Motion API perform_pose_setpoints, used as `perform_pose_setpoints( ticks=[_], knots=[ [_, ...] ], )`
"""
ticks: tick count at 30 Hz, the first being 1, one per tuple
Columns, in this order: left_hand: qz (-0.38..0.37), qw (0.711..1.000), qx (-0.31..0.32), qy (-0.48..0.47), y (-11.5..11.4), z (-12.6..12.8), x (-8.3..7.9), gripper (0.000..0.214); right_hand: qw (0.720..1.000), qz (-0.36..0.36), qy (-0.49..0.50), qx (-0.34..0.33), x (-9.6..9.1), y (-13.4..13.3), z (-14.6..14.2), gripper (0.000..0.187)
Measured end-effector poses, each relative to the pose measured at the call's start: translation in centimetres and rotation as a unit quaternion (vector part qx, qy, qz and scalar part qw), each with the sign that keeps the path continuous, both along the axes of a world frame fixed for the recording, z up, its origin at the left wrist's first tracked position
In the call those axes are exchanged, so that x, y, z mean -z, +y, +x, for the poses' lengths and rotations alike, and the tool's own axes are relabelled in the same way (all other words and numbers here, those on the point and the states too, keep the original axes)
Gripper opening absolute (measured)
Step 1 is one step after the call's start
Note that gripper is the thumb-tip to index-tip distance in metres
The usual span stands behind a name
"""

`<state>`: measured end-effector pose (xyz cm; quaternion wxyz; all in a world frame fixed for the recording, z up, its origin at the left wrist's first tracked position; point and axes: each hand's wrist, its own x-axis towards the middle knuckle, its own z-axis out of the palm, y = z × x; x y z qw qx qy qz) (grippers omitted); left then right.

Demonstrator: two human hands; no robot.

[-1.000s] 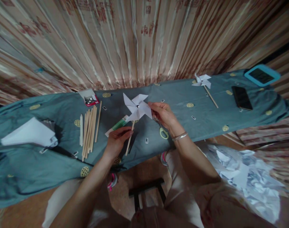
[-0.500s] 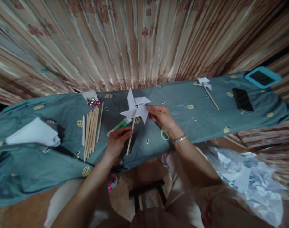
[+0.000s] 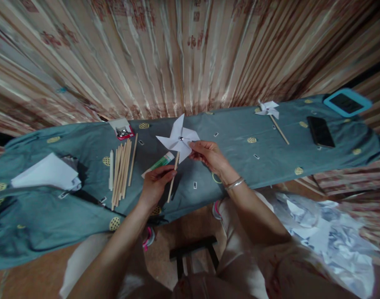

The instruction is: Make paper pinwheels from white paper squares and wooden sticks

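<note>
A white paper pinwheel (image 3: 178, 138) with a shiny pin at its centre is held up over the table, its wooden stick (image 3: 171, 187) slanting down. Between thumb and fingers, my left hand (image 3: 155, 185) grips that stick below the blades. My right hand (image 3: 210, 158) is closed at the right-hand blade, thumb and fingertips on the paper. Behind my left hand lies a green and white tube (image 3: 160, 163). A yellow-green ring-shaped thing (image 3: 216, 178) is partly covered by my right wrist.
Left: wooden sticks (image 3: 120, 174), a white stick (image 3: 111, 170), an open box of pins (image 3: 124, 131) and folded white paper (image 3: 46, 172). Right: another pinwheel (image 3: 269, 109), a phone (image 3: 321, 131) and a blue-framed tablet (image 3: 347, 102). A bag of paper scraps (image 3: 330, 241) stands beside my right leg.
The pinwheel's blades have turned on the pin, and my right hand has shifted slightly left with its fingers on a blade. My left hand keeps its grip on the stick.
</note>
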<state>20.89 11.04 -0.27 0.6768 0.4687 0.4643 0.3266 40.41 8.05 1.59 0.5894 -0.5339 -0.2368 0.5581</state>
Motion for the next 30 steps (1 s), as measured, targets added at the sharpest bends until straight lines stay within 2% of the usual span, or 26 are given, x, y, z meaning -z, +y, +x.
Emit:
perform_pose_setpoints(
  ticks=[8, 13, 19, 27, 30],
  knots=[
    [0.013, 1.000, -0.003, -0.007, -0.1, 0.0, 0.2, 0.034, 1.000, -0.001, 0.001, -0.006, -0.1, -0.3, -0.5, 0.050],
    [0.032, 0.999, 0.000, -0.005, 0.0, 0.0, 0.1, 0.034, 0.999, -0.008, -0.029, -0.034, 0.0, -0.7, -0.9, 0.053],
    [0.013, 0.998, -0.020, -0.050, 0.1, 0.1, -0.2, 0.033, 0.988, 0.035, -0.107, -0.102, 0.7, -1.2, -2.5, 0.050],
    [-0.004, 0.995, -0.048, -0.086, 0.6, 0.0, -0.6, 0.035, 0.966, 0.055, -0.151, -0.201, 1.2, -1.8, -4.9, 0.046],
    [0.003, 0.994, -0.057, -0.094, 0.6, 0.0, -0.9, 0.034, 0.961, 0.068, -0.160, -0.217, 1.5, -1.9, -5.5, 0.045]
  ],
)
